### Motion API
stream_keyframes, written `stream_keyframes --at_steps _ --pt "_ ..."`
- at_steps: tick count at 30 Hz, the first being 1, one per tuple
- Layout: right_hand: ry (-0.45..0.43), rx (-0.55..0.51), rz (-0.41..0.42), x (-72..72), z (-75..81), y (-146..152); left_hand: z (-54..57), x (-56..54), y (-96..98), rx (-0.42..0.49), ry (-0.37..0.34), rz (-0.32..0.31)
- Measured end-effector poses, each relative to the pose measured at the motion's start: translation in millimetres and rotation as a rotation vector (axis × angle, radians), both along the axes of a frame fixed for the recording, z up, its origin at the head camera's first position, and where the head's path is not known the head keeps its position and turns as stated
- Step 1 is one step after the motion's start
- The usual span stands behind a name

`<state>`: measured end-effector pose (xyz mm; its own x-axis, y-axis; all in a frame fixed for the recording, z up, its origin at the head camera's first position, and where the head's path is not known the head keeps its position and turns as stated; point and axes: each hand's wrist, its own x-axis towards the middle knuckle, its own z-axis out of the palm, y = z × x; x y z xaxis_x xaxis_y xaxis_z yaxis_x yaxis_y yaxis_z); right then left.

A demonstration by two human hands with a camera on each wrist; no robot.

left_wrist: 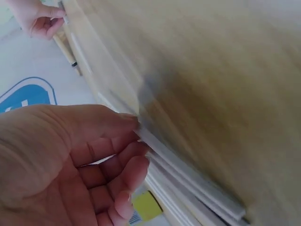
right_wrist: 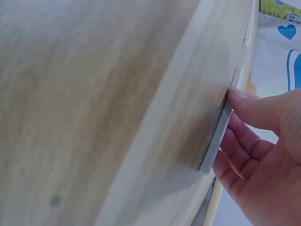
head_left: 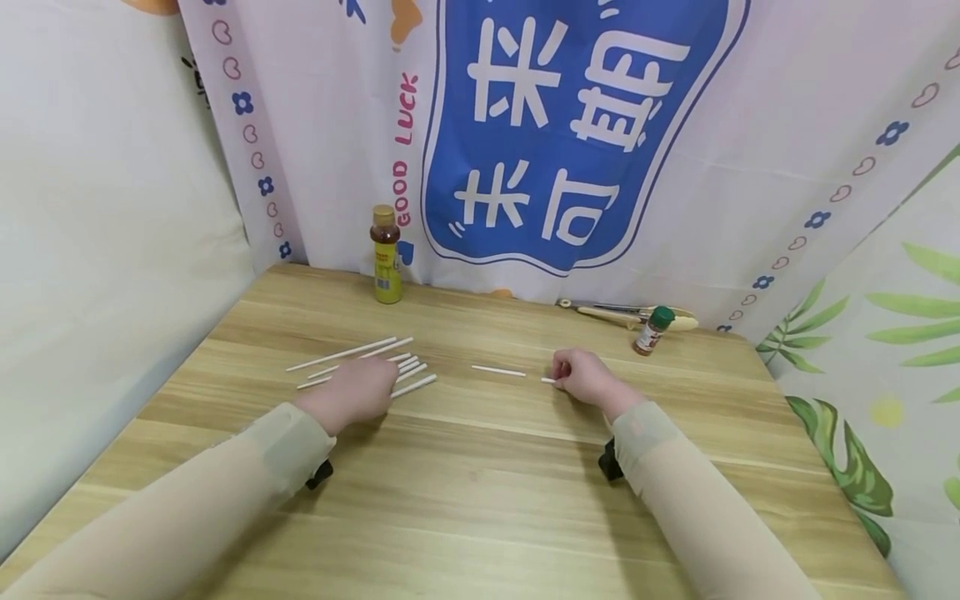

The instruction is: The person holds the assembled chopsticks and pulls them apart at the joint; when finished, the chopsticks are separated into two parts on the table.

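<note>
On the left side of the table, several thin white sticks [head_left: 341, 353] lie slanted and roughly side by side. My left hand [head_left: 356, 390] is over them, and its thumb and forefinger pinch the nearest white stick [left_wrist: 193, 172]. My right hand [head_left: 585, 379] pinches another white stick [right_wrist: 217, 136] between thumb and fingers, low at the tabletop; in the head view the hand hides most of it. Between the two hands one white stick [head_left: 498, 371] lies on the wood, nearly in line with the right hand's stick and a small gap apart from it.
Near the table's [head_left: 465, 517] back edge stands a yellow-labelled bottle [head_left: 387, 262] with a gold cap. At the back right, a small green-capped jar [head_left: 654, 331] stands in front of cream-handled tongs [head_left: 611, 315]. A printed curtain [head_left: 337, 150] hangs behind the table.
</note>
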<state>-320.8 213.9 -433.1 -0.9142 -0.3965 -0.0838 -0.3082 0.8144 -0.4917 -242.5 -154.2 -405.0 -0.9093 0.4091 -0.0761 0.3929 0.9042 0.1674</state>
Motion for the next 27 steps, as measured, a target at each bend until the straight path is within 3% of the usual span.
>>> stream_keyframes --at_steps 7,11,14,17,21,24,27 --pt "0.005 -0.015 0.006 2.7 4.5 0.7 10.4 -10.0 20.9 0.135 -0.050 -0.021" --pt "0.116 -0.081 -0.003 12.1 15.4 -14.8 18.5 -12.8 43.1 0.155 -0.023 -0.083" --pt "0.268 -0.149 0.073 25.9 28.3 -35.3 18.5 -14.4 62.7 0.148 0.014 -0.161" --pt "0.345 -0.160 0.203 41.6 38.6 -53.4 16.4 -15.3 81.6 0.189 0.024 -0.218" --pt "0.272 -0.147 0.306 56.3 43.1 -64.1 16.6 -14.9 101.2 0.271 0.055 -0.265" --pt "0.215 -0.173 0.306 59.7 41.2 -60.0 18.8 -14.4 109.9 0.298 0.078 -0.274" --pt "0.222 -0.185 0.286 60.8 39.4 -50.3 19.4 -15.5 114.0 0.294 0.085 -0.289"
